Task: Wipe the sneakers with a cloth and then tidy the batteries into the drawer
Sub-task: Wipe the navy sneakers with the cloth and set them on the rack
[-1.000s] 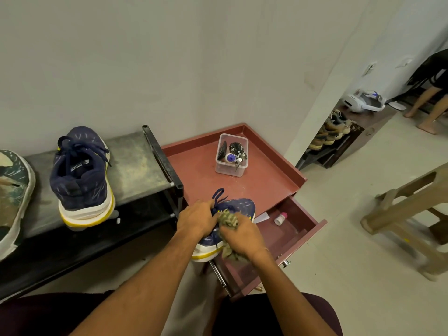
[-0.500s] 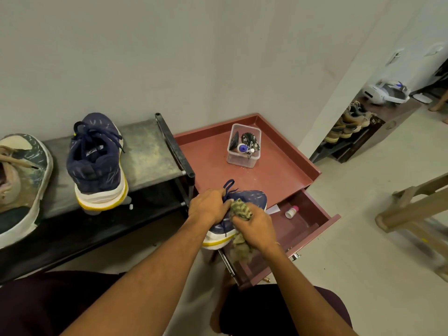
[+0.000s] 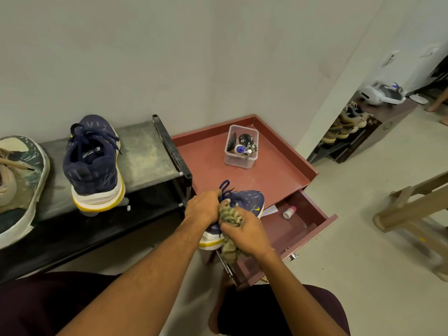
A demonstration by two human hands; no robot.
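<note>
Nearest, the right hand [image 3: 247, 232] bunches the soft cloth [image 3: 230, 214] against the sneaker [image 3: 249, 198], light and stiff-soled I judge, which the left hand [image 3: 202, 207] grips at its laces on the counter [image 3: 278, 170] edge above the open drawer [image 3: 315, 214].

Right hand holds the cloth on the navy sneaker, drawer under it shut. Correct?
No. The head view shows the drawer pulled open, not shut. The right hand does hold the cloth on the navy sneaker.
</note>
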